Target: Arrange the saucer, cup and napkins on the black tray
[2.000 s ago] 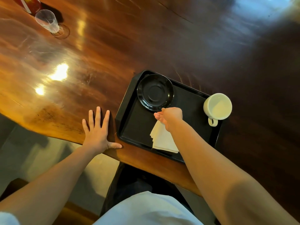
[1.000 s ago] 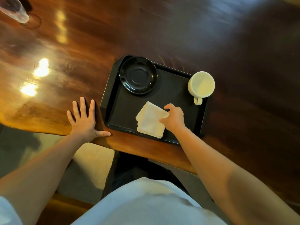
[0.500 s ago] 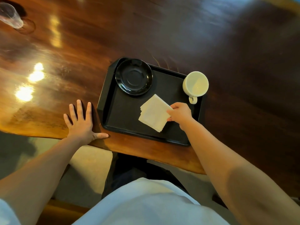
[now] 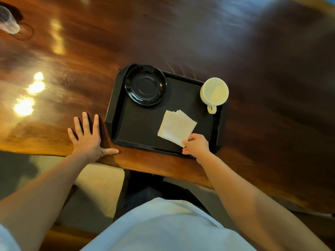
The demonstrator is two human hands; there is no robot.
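Note:
A black tray (image 4: 137, 127) lies on the wooden table near its front edge. A black saucer (image 4: 145, 85) sits in the tray's far left corner. A white cup (image 4: 214, 91) stands at the far right corner, handle toward me. A stack of white napkins (image 4: 175, 127) lies on the tray's near right part. My right hand (image 4: 196, 146) pinches the stack's near corner at the tray's front rim. My left hand (image 4: 88, 137) rests flat on the table just left of the tray, fingers spread.
A clear plastic glass (image 4: 8, 24) stands at the table's far left edge. The glossy wooden table (image 4: 181, 33) stretches away behind the tray, and its front edge runs just below both hands. My lap and a white shirt fill the bottom.
My right hand has slid from the right side of the napkins to their near corner, and the stack has shifted right and turned. The left hand stays flat.

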